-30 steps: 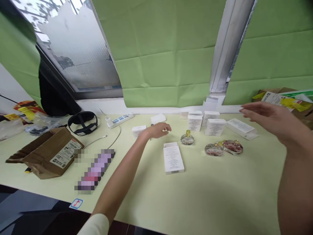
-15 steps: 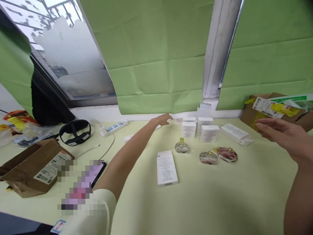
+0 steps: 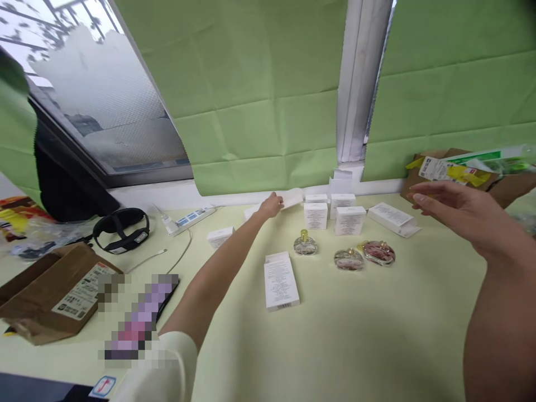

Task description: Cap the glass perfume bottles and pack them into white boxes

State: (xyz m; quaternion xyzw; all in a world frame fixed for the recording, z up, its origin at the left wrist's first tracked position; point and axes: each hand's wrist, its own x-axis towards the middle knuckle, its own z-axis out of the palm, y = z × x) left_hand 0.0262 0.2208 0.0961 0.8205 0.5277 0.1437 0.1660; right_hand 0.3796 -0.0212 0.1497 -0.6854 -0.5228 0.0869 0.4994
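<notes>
At the back of the table my left hand point(image 3: 272, 205) is closed on a flat white sheet point(image 3: 293, 197), which looks like paper or thin card. Raised on the right, my right hand point(image 3: 456, 211) is open with nothing in it. Small white printed boxes point(image 3: 350, 221) stand upright in a group right of my left hand. In front of them are a glass perfume bottle with a gold cap point(image 3: 305, 244), a second glass bottle point(image 3: 349, 260) and a reddish bottle point(image 3: 379, 253). An open white carton point(image 3: 281, 282) lies nearer to me.
Another opened white carton point(image 3: 393, 218) lies near my right hand, before a cardboard box point(image 3: 412, 177). On the left are a brown carton point(image 3: 67, 296), a black headset point(image 3: 121, 230), a power strip point(image 3: 190, 219), a cable and a phone point(image 3: 144, 318). A white box point(image 3: 220, 237) sits beside my left forearm.
My left hand has drawn back slightly to the left, now with the white sheet in its grip. My right hand stays raised and open. The camera view has shifted a little.
</notes>
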